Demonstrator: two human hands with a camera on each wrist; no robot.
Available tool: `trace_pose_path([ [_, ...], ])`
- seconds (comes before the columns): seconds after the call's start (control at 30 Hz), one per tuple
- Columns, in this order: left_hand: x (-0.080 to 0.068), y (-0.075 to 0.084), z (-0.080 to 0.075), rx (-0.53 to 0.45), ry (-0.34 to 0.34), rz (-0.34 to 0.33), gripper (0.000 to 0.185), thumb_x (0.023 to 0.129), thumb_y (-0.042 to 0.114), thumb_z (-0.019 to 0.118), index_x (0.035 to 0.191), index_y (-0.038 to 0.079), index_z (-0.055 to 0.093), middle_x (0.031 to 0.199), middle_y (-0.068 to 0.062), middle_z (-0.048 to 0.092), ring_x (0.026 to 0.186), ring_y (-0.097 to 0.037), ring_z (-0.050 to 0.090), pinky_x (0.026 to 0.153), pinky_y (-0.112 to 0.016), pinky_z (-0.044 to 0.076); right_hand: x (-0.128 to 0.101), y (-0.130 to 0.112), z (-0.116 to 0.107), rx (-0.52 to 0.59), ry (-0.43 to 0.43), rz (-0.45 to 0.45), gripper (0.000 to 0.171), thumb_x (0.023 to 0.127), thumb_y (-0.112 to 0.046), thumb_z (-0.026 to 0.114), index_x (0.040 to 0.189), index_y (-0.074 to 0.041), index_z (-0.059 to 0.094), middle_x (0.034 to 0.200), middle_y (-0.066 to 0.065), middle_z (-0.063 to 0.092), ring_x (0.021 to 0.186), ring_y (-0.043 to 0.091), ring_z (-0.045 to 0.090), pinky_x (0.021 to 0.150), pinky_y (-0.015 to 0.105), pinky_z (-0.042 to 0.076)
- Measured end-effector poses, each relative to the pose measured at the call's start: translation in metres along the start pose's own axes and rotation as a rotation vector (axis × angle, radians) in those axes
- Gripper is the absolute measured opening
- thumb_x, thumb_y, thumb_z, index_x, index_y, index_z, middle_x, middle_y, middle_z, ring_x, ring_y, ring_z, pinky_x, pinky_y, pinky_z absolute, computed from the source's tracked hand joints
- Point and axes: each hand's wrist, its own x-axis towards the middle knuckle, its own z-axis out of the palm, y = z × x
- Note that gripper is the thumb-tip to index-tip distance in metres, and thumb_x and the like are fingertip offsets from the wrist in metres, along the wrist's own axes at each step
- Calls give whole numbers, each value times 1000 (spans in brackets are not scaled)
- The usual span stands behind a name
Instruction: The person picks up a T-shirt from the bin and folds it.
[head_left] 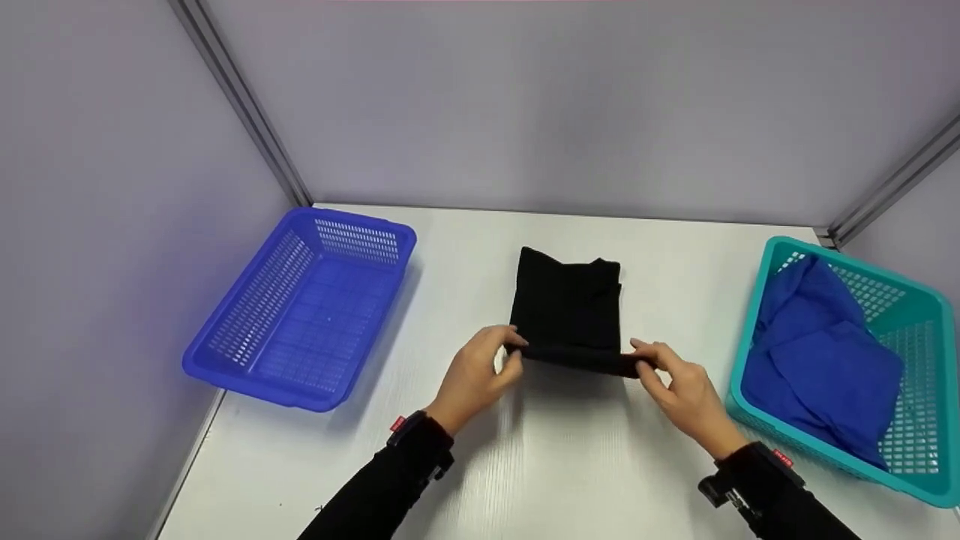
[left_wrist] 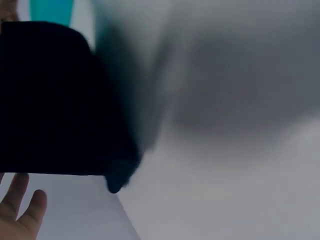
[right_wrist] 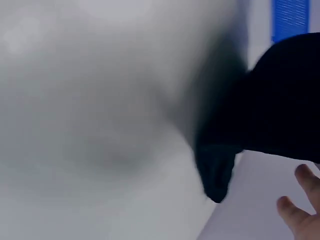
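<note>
White ribbed table (head_left: 570, 465) | folded black cloth (head_left: 568, 307) | both hands' fingers (head_left: 512, 346) pinching near edge

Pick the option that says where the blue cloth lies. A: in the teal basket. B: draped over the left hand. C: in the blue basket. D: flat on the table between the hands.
A: the blue cloth lies bunched inside the teal basket at the right of the table.

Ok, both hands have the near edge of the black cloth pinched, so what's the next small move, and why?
Probably carry that lifted edge away from you and lay it over the far half. The left hand and right hand pinch the near corners of the black cloth, raised off the table, while its far part lies flat.
</note>
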Motion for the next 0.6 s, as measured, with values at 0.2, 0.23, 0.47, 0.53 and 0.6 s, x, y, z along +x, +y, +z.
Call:
trace_pose_path([
  [0.2, 0, 13, -17, -202, -4, -91, 10, 95, 1, 63, 103, 5, 61, 80, 0, 69, 73, -8, 66, 65, -30, 57, 9, -22, -7, 164, -18, 222, 17, 96, 5, 63, 107, -7, 70, 76, 0, 69, 69, 1, 58, 57, 17, 41],
  [0.23, -2, 14, -20, -218, -9, -86, 10, 95, 0, 62, 103, 5, 60, 75, 2, 66, 67, -5, 62, 60, -26, 54, 10, -25, -8, 199, -37, 260, 15, 98, 2, 62, 108, -7, 70, 73, -1, 66, 67, 3, 56, 57, 18, 43],
  [0.47, -9, 17, -29, -337, -119, -179, 5, 101, 4, 56, 105, 6, 55, 56, 12, 41, 45, 6, 33, 43, -15, 28, 11, -30, -8, 399, -227, 522, 20, 107, -18, 54, 119, -5, 62, 86, 9, 64, 75, 15, 67, 61, 33, 59],
  [0.53, -6, 13, -29, -355, -141, -267, 4, 102, 7, 56, 106, 7, 57, 57, 12, 44, 44, 5, 35, 42, -16, 30, 13, -26, -5, 407, -257, 568, 24, 108, -23, 53, 121, -5, 61, 88, 11, 63, 76, 17, 66, 60, 35, 59],
  [0.6, -2, 7, -26, -334, -148, -357, 5, 101, 10, 57, 106, 8, 60, 60, 10, 52, 44, 2, 40, 42, -18, 35, 17, -19, 1, 394, -272, 602, 26, 108, -26, 53, 122, -5, 61, 89, 10, 62, 76, 18, 65, 60, 35, 59],
])
